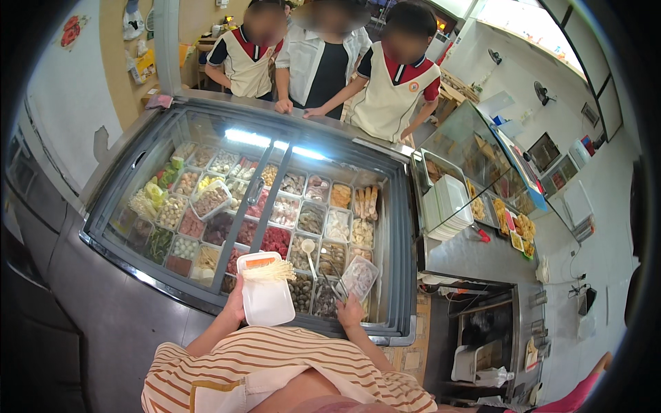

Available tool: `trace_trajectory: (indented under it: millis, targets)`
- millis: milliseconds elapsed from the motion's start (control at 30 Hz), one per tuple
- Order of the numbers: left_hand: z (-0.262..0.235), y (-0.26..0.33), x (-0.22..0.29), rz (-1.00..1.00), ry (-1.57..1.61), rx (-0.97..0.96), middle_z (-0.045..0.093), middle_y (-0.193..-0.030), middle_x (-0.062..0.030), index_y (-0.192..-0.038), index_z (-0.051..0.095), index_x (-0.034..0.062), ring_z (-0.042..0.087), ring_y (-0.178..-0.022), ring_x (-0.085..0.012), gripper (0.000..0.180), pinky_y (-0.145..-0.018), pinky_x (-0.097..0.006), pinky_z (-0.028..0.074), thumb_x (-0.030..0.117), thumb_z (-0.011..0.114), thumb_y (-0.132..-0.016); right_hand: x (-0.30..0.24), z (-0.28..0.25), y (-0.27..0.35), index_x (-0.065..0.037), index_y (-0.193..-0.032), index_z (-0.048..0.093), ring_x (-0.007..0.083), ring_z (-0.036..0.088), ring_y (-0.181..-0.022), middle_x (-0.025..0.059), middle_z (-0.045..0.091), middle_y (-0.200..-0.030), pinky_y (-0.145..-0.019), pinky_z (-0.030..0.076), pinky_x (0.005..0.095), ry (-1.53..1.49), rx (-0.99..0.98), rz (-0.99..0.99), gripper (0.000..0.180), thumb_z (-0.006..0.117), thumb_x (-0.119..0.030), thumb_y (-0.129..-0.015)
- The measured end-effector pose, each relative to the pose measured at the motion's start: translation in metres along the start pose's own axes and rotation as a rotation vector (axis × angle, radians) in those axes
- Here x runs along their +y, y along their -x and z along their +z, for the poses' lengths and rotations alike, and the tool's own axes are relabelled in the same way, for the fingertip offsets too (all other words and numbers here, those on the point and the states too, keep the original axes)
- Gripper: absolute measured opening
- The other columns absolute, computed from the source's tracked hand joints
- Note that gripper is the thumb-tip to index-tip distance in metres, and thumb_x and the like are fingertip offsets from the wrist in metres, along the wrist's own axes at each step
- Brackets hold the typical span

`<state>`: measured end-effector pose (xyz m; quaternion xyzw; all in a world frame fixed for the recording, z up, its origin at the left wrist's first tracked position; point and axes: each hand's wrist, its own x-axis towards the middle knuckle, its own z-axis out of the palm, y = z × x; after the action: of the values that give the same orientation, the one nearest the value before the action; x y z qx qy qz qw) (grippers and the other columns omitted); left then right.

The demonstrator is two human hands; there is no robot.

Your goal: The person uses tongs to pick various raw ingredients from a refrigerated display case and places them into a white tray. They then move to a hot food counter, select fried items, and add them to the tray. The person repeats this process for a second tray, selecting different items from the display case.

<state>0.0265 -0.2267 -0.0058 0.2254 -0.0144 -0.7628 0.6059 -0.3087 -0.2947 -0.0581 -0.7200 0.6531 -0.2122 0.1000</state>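
Near edge of freezer (pixel 138 275): our left hand (pixel 236 308) grips white tray (pixel 265 303) bearing enoki bundle (pixel 270 271) | right hand (pixel 349 311) closed on tongs (pixel 335 281) over compartments | tray mostly bare, picking barely begun

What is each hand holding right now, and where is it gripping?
The left hand holds a white tray by its near left edge. The right hand grips metal tongs at their near end, their tips over the food bins.
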Motion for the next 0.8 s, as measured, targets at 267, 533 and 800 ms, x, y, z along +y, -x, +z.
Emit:
trace_trajectory:
  millis: [267, 533, 800]
  targets:
    - [0.002, 0.001, 0.000, 0.011, 0.002, -0.010, 0.047, -0.132, -0.0127, -0.134, 0.037, 0.0067, 0.049, -0.116, -0.0284, 0.070, -0.098, -0.042, 0.040, 0.059, 0.038, -0.087, 0.000, 0.000, -0.001, -0.006, -0.104, 0.048, 0.0388, 0.057, -0.081, 0.0183, 0.058, -0.090, -0.067, 0.044, 0.0484, -0.011, -0.014, 0.003, 0.039, 0.065, -0.029, -0.077]
    - [0.000, -0.001, 0.000, -0.012, 0.014, -0.014, 0.047, -0.131, -0.0133, -0.135, 0.037, 0.0058, 0.049, -0.117, -0.0284, 0.075, -0.098, -0.042, 0.040, 0.061, 0.041, -0.084, 0.000, -0.001, -0.002, -0.005, -0.102, 0.048, 0.0379, 0.057, -0.081, 0.0181, 0.057, -0.088, -0.066, 0.045, 0.0474, 0.001, -0.047, 0.024, 0.039, 0.065, -0.029, -0.077]
    - [0.005, 0.001, 0.001, -0.013, -0.013, 0.009, 0.047, -0.131, -0.0140, -0.135, 0.036, 0.0052, 0.049, -0.117, -0.0297, 0.078, -0.098, -0.044, 0.040, 0.063, 0.042, -0.083, 0.000, 0.000, -0.003, -0.006, -0.102, 0.048, 0.0372, 0.058, -0.079, 0.0175, 0.057, -0.087, -0.066, 0.046, 0.0466, 0.006, -0.025, 0.015, 0.039, 0.065, -0.029, -0.076]
